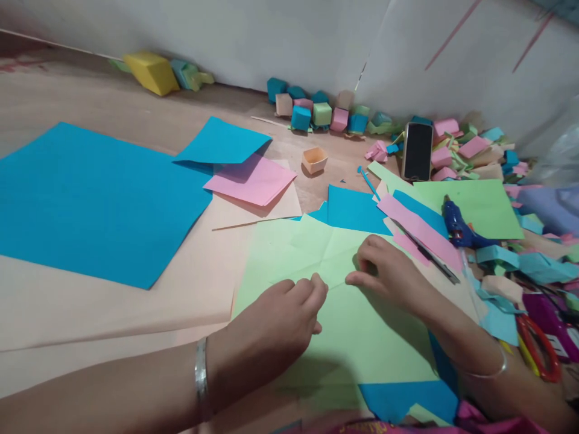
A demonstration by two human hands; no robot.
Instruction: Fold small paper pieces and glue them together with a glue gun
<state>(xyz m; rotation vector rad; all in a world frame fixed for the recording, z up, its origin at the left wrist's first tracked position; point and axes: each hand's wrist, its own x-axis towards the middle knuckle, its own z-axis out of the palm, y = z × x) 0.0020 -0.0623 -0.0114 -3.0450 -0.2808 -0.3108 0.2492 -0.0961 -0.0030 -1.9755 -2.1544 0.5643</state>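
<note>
A pale green sheet of paper (323, 241) with crease lines lies on a larger green area of paper (362, 337) in front of me. My left hand (283, 319) has its fingers pinched at the near edge of the creased sheet. Just to the right, my right hand (391, 271) curls its thumb and fingers round the same edge. A thin fold line runs between the two hands. The left fingertips partly hide the paper they grip.
Blue sheets (90, 199), pink squares (253, 181) and a small open paper box (314, 160) lie beyond. A glue gun (459, 226), cutter knife (427, 250), phone (417, 150) and scissors (538, 346) are to the right. Paper cubes (322, 114) line the wall.
</note>
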